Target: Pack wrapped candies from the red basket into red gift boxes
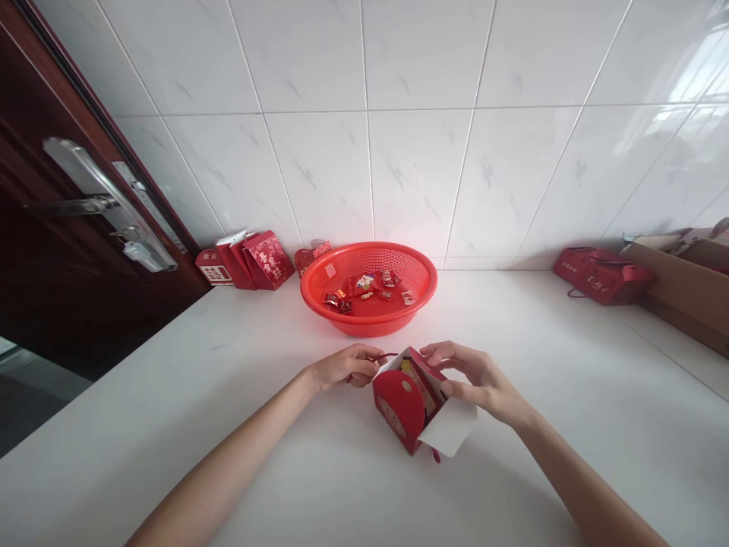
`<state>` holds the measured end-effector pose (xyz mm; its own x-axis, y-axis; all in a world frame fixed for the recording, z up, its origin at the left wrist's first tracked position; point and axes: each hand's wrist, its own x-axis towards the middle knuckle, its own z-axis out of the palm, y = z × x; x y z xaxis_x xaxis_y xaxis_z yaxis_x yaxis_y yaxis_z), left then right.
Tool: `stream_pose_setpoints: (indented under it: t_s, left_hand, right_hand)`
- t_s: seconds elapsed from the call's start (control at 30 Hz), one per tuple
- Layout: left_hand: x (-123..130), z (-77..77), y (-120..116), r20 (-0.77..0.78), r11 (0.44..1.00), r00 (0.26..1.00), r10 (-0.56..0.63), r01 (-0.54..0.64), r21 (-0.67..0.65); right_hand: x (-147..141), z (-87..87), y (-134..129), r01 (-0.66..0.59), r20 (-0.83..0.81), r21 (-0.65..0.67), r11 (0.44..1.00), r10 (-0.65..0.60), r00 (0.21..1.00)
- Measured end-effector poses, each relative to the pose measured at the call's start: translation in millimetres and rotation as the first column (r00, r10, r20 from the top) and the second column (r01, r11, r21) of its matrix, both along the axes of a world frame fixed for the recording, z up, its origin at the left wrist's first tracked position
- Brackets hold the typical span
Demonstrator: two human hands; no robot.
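Note:
A red paper candy box [399, 403] stands on the white table, its top open and the white inside of one flap folded out on the near right side. Packed items, one with a yellow bit, show inside it. At its left edge my left hand [353, 366] is closed, pinching a thin dark red cord [388, 355]. My right hand [475, 380] curls over the box's right side, fingers on the far red panel and thumb nearer me. A small red tassel end [436, 456] pokes out beneath the white flap.
Behind the box sits a red plastic colander [370, 328] with several wrapped candies [364, 285]. Red paper boxes [267, 260] stand against the tiled wall at left. More red boxes [604, 275] and a cardboard carton [683, 277] are at right. A dark door [68, 228] borders the left.

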<state>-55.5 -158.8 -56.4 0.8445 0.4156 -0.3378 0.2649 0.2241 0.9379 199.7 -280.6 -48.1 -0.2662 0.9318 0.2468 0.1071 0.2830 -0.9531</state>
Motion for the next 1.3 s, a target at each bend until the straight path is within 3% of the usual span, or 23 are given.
stream_pose_setpoints:
  t_s: [0.33,0.57,0.8,1.3]
  left_hand:
    - [5,-12.1,0,-0.014,0.969,0.969,0.247,-0.247,0.001]
    - [6,-19.7,-1,-0.04,0.976,0.982,0.184,-0.177,0.128]
    - [8,-10.8,-8,0.061,0.971,0.97,0.235,-0.236,0.028]
    - [8,-20.6,-4,0.088,0.963,0.979,0.184,-0.198,0.181]
  right_hand:
    - [-2,-2.1,0,-0.006,-0.002,0.012,1.0,0.006,1.0]
    - [0,-6.4,2,-0.026,0.011,0.02,0.999,0.025,1.0]
    - [1,-6.8,1,-0.012,0.007,0.035,0.999,0.011,1.0]
    - [-2,-2.0,-4,-0.067,0.131,-0.032,0.997,0.07,0.989]
